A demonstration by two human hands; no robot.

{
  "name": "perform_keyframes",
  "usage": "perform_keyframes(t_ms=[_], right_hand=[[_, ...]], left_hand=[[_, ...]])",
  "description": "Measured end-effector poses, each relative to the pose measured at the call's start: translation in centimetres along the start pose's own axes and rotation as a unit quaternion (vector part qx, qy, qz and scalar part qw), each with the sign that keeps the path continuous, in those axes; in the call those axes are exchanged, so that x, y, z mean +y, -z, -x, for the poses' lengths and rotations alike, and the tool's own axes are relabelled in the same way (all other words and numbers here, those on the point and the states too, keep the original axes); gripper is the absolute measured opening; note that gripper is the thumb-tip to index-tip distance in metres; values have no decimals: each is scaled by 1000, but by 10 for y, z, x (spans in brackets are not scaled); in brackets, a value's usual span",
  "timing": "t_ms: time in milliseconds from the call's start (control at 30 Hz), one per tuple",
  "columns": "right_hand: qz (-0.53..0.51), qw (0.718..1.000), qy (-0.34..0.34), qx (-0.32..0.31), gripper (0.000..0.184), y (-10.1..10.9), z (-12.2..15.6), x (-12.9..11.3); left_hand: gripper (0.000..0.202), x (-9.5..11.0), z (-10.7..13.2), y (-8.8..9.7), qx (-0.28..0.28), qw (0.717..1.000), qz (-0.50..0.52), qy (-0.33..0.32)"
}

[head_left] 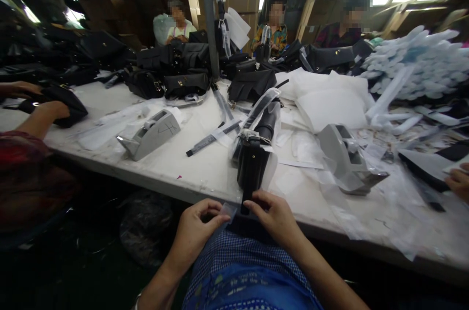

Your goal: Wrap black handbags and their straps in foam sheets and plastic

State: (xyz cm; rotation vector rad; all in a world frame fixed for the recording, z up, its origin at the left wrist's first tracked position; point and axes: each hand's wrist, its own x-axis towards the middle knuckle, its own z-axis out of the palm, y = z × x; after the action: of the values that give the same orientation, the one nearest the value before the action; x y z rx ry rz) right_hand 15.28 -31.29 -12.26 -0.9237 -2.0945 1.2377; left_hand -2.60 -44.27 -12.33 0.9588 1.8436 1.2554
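Note:
My left hand [196, 232] is pinched on a small clear piece of tape or film [227, 211] over my lap, just below the table edge. My right hand [275, 217] is closed on the near end of a black strap [246, 202] that hangs off the table from a black handbag [256, 154]. The handbag lies on the white table [205, 168], partly wrapped in clear plastic, pointing toward me. Both hands are close together, nearly touching at the fingertips.
Two grey tape dispensers stand on the table, one to the left [152, 134], one to the right [348, 158]. Black bags [172, 71] are piled at the back, white foam padding [330, 100] at right. Other people sit across; another person's hands [47, 107] work at left.

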Motion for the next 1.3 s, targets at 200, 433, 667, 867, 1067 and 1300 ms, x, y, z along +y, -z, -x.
perform_keyframes(t_ms=[200, 433, 667, 867, 1067, 1300], right_hand=[[-163, 985, -47, -35, 24, -3, 9, -16], [-199, 979, -31, -24, 24, -16, 11, -23], [-119, 993, 15, -8, 28, -15, 7, -20], [-45, 994, 69, 73, 22, -3, 3, -13], [-78, 994, 36, 69, 30, 13, 0, -12], [-154, 987, -20, -30, 27, -3, 12, 14]], left_hand=[[18, -14, 13, 0, 1, 1000, -12, 28], [24, -11, 18, -4, -29, 996, 57, 69], [25, -3, 14, -11, -34, 988, 134, 72], [29, 10, -2, -29, 2, 974, 217, 71], [33, 34, -33, -50, 21, 955, 294, 15], [43, 0, -27, -68, 35, 918, 390, 54]])
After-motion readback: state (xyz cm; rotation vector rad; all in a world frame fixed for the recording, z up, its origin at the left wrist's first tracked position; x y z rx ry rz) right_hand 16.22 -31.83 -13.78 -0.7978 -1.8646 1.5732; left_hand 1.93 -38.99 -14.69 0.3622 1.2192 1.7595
